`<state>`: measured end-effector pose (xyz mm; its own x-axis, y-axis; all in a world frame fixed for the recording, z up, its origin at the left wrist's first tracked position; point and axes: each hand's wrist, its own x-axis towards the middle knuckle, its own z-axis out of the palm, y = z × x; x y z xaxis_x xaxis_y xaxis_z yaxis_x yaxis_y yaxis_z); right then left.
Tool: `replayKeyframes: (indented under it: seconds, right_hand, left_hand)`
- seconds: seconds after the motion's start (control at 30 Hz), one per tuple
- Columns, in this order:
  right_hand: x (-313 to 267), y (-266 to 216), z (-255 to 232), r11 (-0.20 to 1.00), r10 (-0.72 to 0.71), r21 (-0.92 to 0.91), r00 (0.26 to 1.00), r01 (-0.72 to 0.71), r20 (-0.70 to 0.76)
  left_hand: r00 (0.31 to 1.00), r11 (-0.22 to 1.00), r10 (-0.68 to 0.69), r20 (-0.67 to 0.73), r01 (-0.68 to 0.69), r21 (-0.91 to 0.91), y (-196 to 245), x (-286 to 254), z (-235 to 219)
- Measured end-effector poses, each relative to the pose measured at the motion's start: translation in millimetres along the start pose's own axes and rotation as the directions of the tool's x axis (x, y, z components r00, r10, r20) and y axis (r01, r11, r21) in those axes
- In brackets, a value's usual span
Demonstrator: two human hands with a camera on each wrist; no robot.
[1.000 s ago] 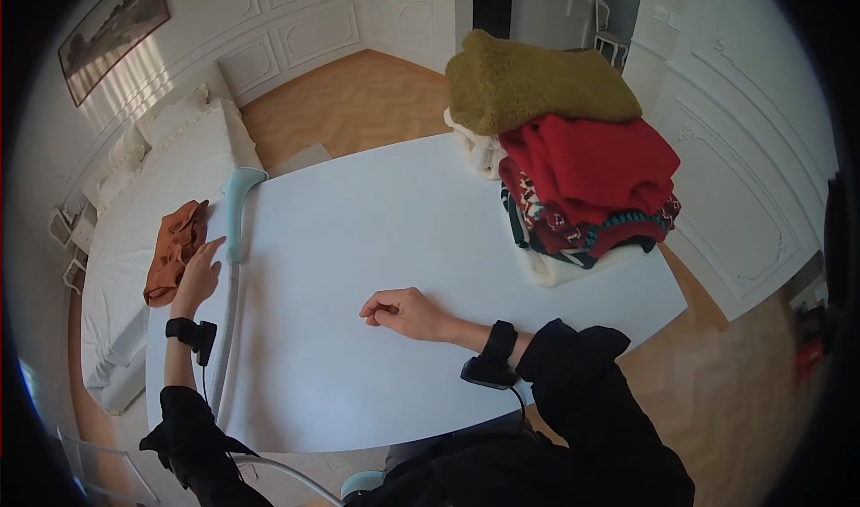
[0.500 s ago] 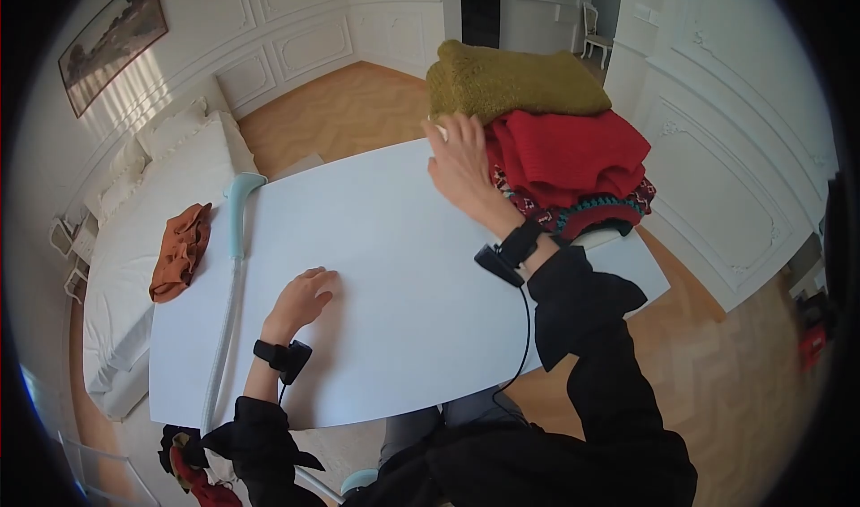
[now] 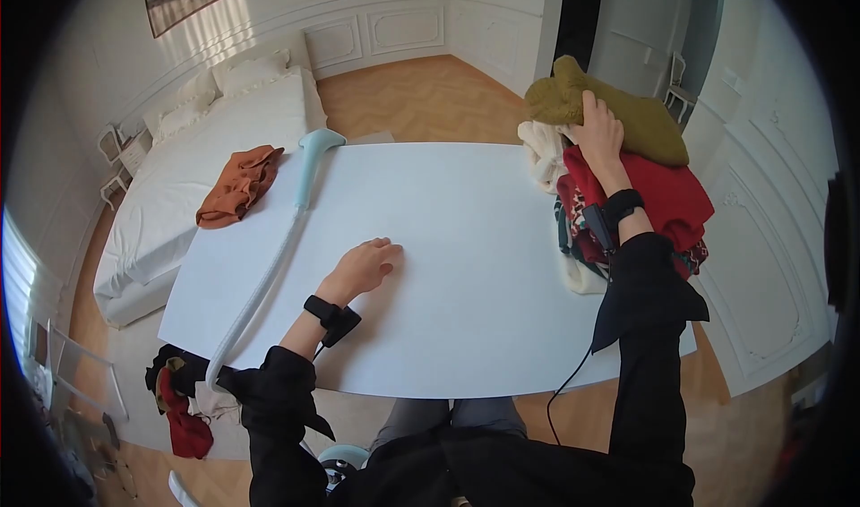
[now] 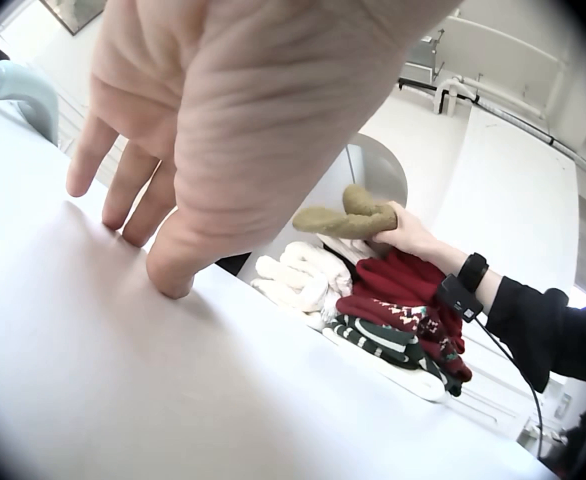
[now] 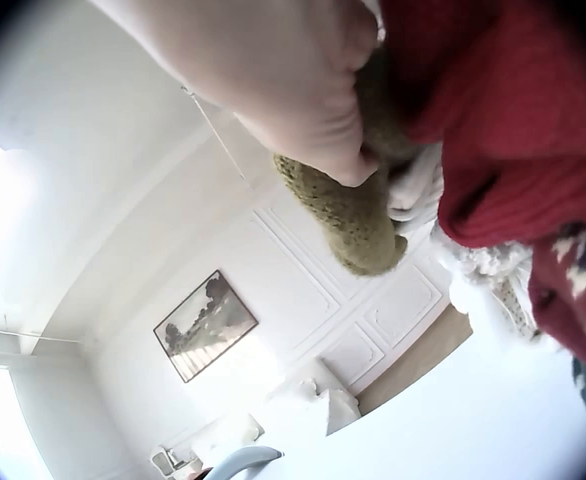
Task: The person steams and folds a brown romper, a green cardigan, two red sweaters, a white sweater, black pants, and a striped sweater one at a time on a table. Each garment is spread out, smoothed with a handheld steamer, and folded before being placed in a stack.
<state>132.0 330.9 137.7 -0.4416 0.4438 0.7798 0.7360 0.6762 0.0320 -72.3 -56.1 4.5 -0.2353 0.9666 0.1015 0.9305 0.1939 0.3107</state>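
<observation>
At the right of the white table [image 3: 430,328] stands a stack of folded knitwear, with an olive garment [image 3: 640,122] on top, a red one [image 3: 667,198] below it and a white one [image 3: 540,153] at the side. My right hand [image 3: 598,135] grips the near edge of the olive garment; in the right wrist view the thumb presses into its fabric [image 5: 358,230]. My left hand [image 3: 361,270] is over the middle of the table, holding nothing, its fingers [image 4: 133,185] extended down close to the surface.
A pale blue steamer head [image 3: 313,153] with its ribbed hose [image 3: 260,292] lies along the table's left side, beside a crumpled rust-orange garment [image 3: 240,184]. Dark and red clothes [image 3: 186,426] lie low at the left, below the table. A bed [image 3: 206,158] stands behind.
My right hand has moved from the table up to the stack and taken hold of the olive garment. My left hand has come away from the steamer toward the middle. The head view has shifted.
</observation>
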Motion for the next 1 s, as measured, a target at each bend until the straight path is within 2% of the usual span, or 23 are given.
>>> replayKeyframes:
  seconds: [0.03, 0.1, 0.13, 0.2, 0.27, 0.33, 0.4, 0.47, 0.5, 0.53, 0.57, 0.6, 0.63, 0.67, 0.7, 0.73, 0.8, 0.83, 0.87, 0.93, 0.97, 1.0]
  right_hand:
    - [3.4, 2.5, -5.2, 1.0, 0.005, -0.012, 1.0, -0.005, -0.003]
    - [8.8, 1.6, -23.9, 0.906, 0.321, 0.329, 0.939, -0.267, -0.123]
    - [9.7, 2.5, -31.5, 0.908, 0.328, 0.316, 0.936, -0.275, -0.129]
    - [10.5, 1.1, -44.7, 0.807, 0.456, 0.508, 0.865, -0.301, -0.211]
    - [3.2, -13.5, -63.1, 0.809, 0.446, 0.524, 0.858, -0.265, -0.255]
    - [-9.4, -33.9, -75.3, 0.787, 0.291, 0.616, 0.878, 0.005, -0.379]
    - [-31.6, -71.2, -95.2, 0.761, 0.153, 0.629, 0.899, 0.157, -0.41]
    - [-65.8, -111.7, -109.0, 0.773, -0.074, 0.563, 0.923, 0.292, -0.377]
    - [-87.3, -129.5, -116.1, 0.738, -0.25, 0.595, 0.948, 0.32, -0.199]
    - [-107.8, -141.0, -122.5, 0.696, -0.423, 0.633, 0.906, 0.341, -0.023]
    - [-130.9, -143.5, -117.0, 0.565, -0.594, 0.745, 0.801, 0.354, 0.07]
    - [-147.5, -145.0, -109.8, 0.426, -0.748, 0.844, 0.652, 0.326, 0.126]
    - [-153.1, -146.7, -111.7, 0.416, -0.754, 0.848, 0.646, 0.327, 0.121]
    - [-156.9, -147.2, -113.8, 0.395, -0.798, 0.91, 0.539, 0.127, 0.271]
    - [-158.1, -146.0, -114.3, 0.391, -0.833, 0.917, 0.393, -0.082, 0.39]
    - [-158.0, -144.1, -111.4, 0.387, -0.837, 0.918, 0.387, -0.082, 0.388]
    - [-156.8, -136.9, -94.5, 0.426, -0.696, 0.905, 0.643, 0.01, 0.321]
    - [-157.1, -130.4, -76.9, 0.456, -0.641, 0.884, 0.728, 0.108, 0.242]
    - [-151.2, -125.5, -69.2, 0.484, -0.581, 0.873, 0.769, 0.065, 0.265]
    - [-144.0, -114.4, -55.0, 0.631, -0.453, 0.771, 0.848, 0.089, 0.273]
    - [-140.9, -108.8, -47.6, 0.631, -0.454, 0.77, 0.848, 0.091, 0.272]
    - [-138.1, -103.1, -40.1, 0.765, -0.396, 0.611, 0.897, 0.204, 0.198]
  left_hand:
    - [1.0, 1.0, -0.007, -0.013, 0.007, 0.0, -1.7, -0.5, 2.0]
    - [1.0, 1.0, 0.008, -0.023, -0.008, -0.004, -4.7, 0.4, 6.2]
    - [0.998, 1.0, 0.027, -0.049, -0.026, 0.012, -5.5, 0.1, 7.1]
    - [0.996, 0.998, 0.058, -0.072, -0.056, 0.026, -6.8, 1.6, 9.1]
    - [0.998, 0.999, 0.033, -0.061, -0.032, 0.015, -3.5, 0.8, 6.1]
    - [0.998, 0.999, 0.041, -0.044, -0.04, 0.011, -4.2, 2.0, 4.7]
    - [0.999, 0.999, 0.037, -0.028, -0.037, 0.004, -6.6, 4.1, 2.2]
    - [0.999, 0.99, -0.039, -0.011, 0.037, -0.134, -10.3, 5.2, -0.6]
    - [0.999, 0.989, -0.049, -0.004, 0.048, -0.137, -12.3, 3.0, 0.3]
    - [0.993, 0.958, -0.105, -0.047, 0.088, -0.271, -15.7, 1.5, 0.8]
    - [0.982, 0.908, -0.167, -0.088, 0.119, -0.401, -19.2, 0.2, 0.6]
    - [0.964, 0.841, -0.234, -0.123, 0.137, -0.524, -22.2, -2.4, -0.5]
    - [0.965, 0.818, -0.224, -0.135, 0.111, -0.564, -24.1, -6.8, -1.8]
    - [0.963, 0.816, -0.235, -0.136, 0.119, -0.566, -25.7, -9.3, -2.3]
    - [0.965, 0.759, -0.24, -0.107, 0.118, -0.64, -26.6, -9.6, -2.8]
    - [0.967, 0.697, -0.242, -0.077, 0.118, -0.708, -25.4, -10.5, -4.7]
    - [0.966, 0.711, -0.245, -0.081, 0.122, -0.693, -19.3, -11.1, -4.0]
    - [0.967, 0.727, -0.24, -0.086, 0.12, -0.676, -13.0, -10.2, -5.1]
    - [0.967, 0.724, -0.242, -0.084, 0.122, -0.679, -7.7, -8.0, -5.8]
    - [0.949, 0.756, -0.313, -0.045, 0.221, -0.616, 3.0, -2.3, -7.8]
    - [0.949, 0.756, -0.313, -0.046, 0.219, -0.617, 8.8, -1.2, -10.1]
    - [0.942, 0.765, -0.331, -0.053, 0.235, -0.6, 14.7, -0.6, -12.8]
